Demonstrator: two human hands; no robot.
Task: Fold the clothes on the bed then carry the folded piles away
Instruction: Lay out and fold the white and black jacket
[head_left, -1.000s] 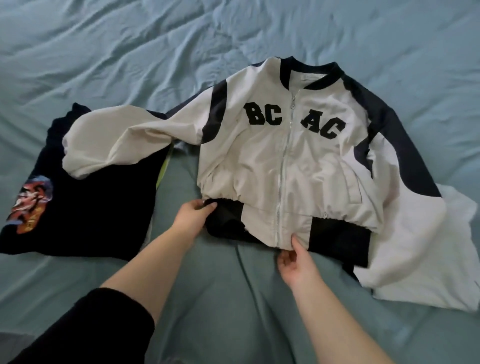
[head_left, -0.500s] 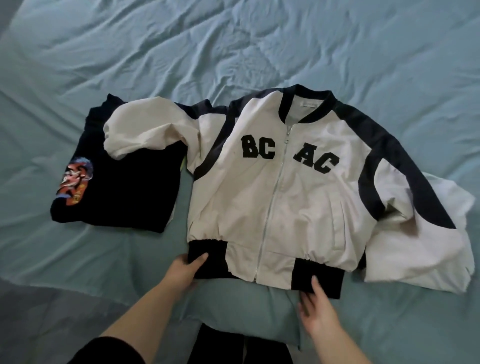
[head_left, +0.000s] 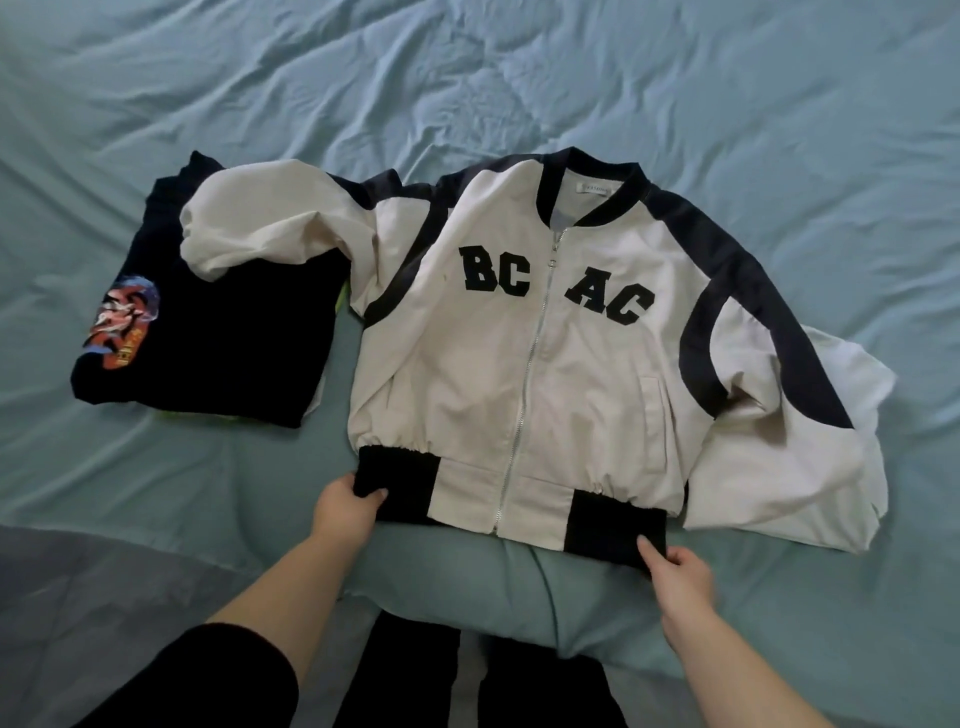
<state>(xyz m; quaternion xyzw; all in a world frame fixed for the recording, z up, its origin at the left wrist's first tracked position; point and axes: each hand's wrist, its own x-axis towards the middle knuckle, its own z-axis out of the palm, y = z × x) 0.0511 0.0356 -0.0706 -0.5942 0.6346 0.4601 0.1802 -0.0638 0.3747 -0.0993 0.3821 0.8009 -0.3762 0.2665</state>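
a grey surface (head_left: 93, 587), maybe a quilted blanket, lower left; dark trouser legs (head_left: 410, 670) at bottom.

The white jacket (head_left: 524, 364) bears black letters "BC" and "AC" on its chest.

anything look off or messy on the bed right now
Yes: the white jacket lies a bit askew, and its sleeve on the person's left sprawls over the folded black garment beside it. The other sleeve is bunched up. Nothing looks torn or spilled.
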